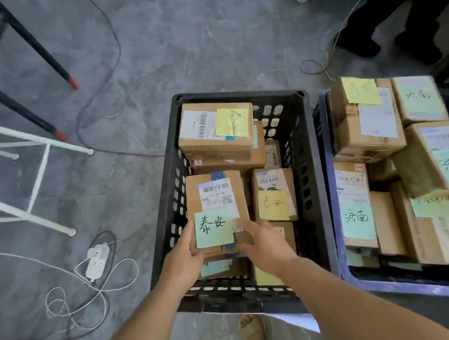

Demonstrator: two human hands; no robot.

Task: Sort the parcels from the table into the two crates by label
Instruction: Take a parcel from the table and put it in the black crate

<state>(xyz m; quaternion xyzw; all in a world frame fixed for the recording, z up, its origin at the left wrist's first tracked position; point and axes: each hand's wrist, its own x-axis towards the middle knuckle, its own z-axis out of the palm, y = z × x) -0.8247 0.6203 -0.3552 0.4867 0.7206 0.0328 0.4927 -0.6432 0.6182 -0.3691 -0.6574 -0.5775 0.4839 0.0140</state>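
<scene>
A brown cardboard parcel [213, 182] with a white shipping label and a green handwritten note lies in the black crate [313, 187], on top of other parcels. My left hand [184, 255] grips its near left corner. My right hand [265, 244] holds its near right edge, fingers over the box. Several more parcels with yellow or green notes fill this crate. To the right, the blue crate [336, 213] holds several parcels with green and yellow notes.
The crates stand on a grey concrete floor. A white power strip [97, 261] with loose cables lies at the left. A white-legged stool [36, 174] and black frame legs stand at the far left. A person's dark legs [407, 17] are at the top right.
</scene>
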